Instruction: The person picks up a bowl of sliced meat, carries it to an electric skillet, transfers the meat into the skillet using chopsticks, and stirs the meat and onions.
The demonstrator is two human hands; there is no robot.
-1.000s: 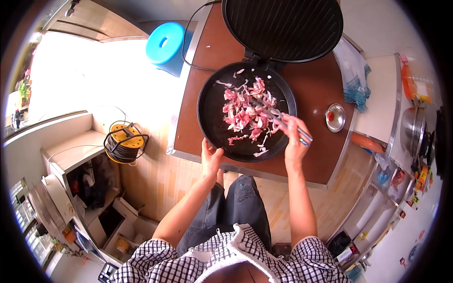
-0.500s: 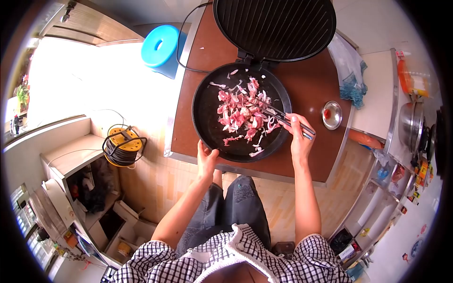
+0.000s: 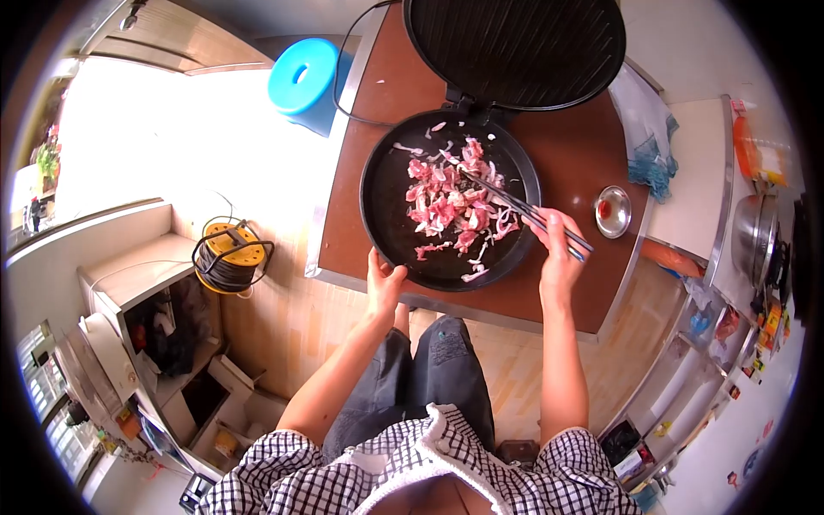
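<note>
Chopped red-and-white raw meat point(image 3: 442, 202) lies in a loose heap in the black round electric griddle point(image 3: 384, 210), some strips apart from the rest. My right hand point(image 3: 558, 253) is closed around a pair of dark chopsticks point(image 3: 511, 199), whose tips reach into the upper part of the heap. Down at the griddle's lower left rim, my left hand point(image 3: 383, 287) grips the edge, thumb toward the front. The ridged griddle lid point(image 3: 515, 51) stands hinged open at the back.
On the brown table point(image 3: 571, 159), a small metal bowl point(image 3: 612, 212) with something red inside sits to the right. A blue stool point(image 3: 302, 79) stands at the table's left, near a yellow cable reel point(image 3: 232, 255) on the floor. Shelves point(image 3: 665, 386) with packets line the right.
The whole view has shifted slightly, so the griddle appears a little farther right. My right hand and the chopsticks have moved only slightly over the meat; my left hand stays at the rim.
</note>
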